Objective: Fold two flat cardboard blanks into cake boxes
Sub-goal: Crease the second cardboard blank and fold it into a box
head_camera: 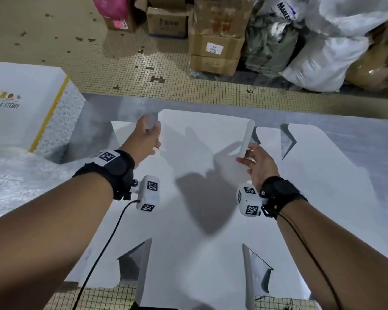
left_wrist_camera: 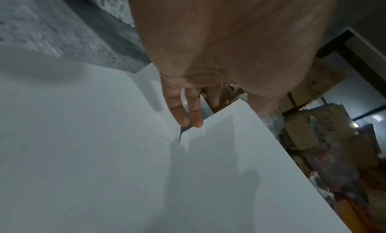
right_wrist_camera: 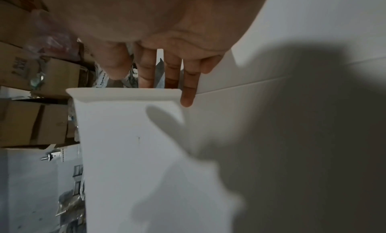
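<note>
Cardboard blank (head_camera: 199, 198) seems light, stiff between creases; your left hand (head_camera: 143, 139) and right hand (head_camera: 259, 162), fingers (right_wrist_camera: 186, 91) straight, take its upper-centre flap (head_camera: 204, 128) by the corners.

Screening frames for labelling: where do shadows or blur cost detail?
Head view: hard shadows of the left hand and right hand darken the cardboard blank, left fingertips blurred; left wrist view: dim, soft; right wrist view: a hand shadow darkens the blank's right side.
</note>
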`<state>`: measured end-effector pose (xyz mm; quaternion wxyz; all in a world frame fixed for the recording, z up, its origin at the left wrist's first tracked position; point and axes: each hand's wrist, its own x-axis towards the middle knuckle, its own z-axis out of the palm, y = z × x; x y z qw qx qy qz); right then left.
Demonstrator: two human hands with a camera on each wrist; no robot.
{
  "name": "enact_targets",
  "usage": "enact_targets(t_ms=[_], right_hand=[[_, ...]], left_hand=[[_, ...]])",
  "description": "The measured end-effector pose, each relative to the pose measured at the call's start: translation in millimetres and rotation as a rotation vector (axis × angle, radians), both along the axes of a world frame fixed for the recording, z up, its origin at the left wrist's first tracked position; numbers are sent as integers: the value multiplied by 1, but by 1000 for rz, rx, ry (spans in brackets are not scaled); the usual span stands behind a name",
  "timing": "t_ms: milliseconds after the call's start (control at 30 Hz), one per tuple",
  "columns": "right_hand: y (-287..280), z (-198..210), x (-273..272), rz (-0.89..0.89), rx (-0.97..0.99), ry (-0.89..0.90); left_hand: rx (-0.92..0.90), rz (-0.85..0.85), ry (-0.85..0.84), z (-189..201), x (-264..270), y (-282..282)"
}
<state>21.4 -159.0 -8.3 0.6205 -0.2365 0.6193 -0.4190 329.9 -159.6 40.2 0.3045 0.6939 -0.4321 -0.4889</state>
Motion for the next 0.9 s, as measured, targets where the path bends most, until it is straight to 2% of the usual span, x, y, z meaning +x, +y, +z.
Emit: enact_targets(t_ms=[167,300,367,533,633,700,767,867,900], right_hand=[[1,2,4,-57,61,39],[1,12,-4,-22,107,34],[5,16,-9,19,84,41],[26,10,-18,269,-84,323],[36,1,-16,400,-130,608],[42,-2,-12,510,-187,810],[45,-4,-7,625,-245,978],[50,0,2,844,-210,1225],[51,2,6,925,-224,1322]], left_hand=[[65,-17,125,8,8,13],[140,-7,200,6,18,28],[146,-66,180,1,20,37],[85,-204,-173,-19,13,57],[-24,-334,-419,-35,6,68],[-59,-367,-496,-43,-1,75],[-66,-405,-606,-47,-8,78],[-18,-541,-925,-40,-23,79],[-9,-575,-970,-39,-27,79]])
